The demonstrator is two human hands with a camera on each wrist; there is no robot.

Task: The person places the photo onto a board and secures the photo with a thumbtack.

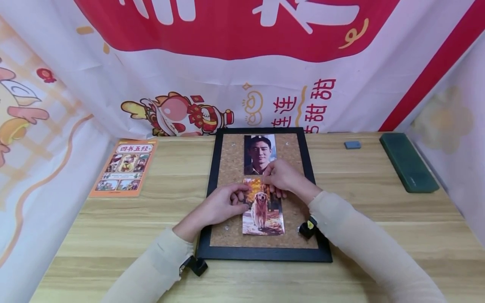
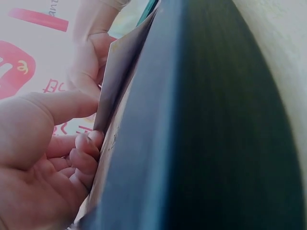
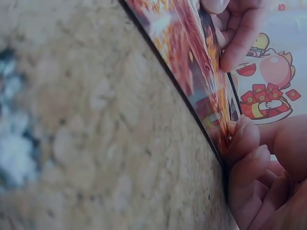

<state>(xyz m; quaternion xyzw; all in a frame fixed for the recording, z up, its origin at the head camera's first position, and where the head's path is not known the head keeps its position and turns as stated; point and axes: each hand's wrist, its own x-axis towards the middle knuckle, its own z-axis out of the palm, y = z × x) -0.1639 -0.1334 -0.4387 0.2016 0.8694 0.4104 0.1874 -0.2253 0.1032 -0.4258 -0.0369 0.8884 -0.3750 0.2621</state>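
A photo of a golden retriever (image 1: pixel 259 210) lies over the lower middle of a black-framed corkboard (image 1: pixel 265 254). My left hand (image 1: pixel 223 205) pinches its left edge near the upper corner. At the top edge, my right hand (image 1: pixel 285 177) grips the photo with curled thumb and fingers; those fingertips hide whether a pin is between them. In the left wrist view the photo (image 2: pixel 120 60) shows edge-on, its side tilted up from the cork. The right wrist view has the right fingers (image 3: pixel 244 141) at its upper end. A portrait photo (image 1: pixel 255 153) is on the board above.
Clear pushpins (image 1: pixel 233 144) stand near the board's corners. An orange booklet (image 1: pixel 123 168) lies at the left on the wooden table (image 1: pixel 170 164). At the back right are a small blue block (image 1: pixel 352 144) and a long green case (image 1: pixel 409 162). Printed cloth walls surround the table.
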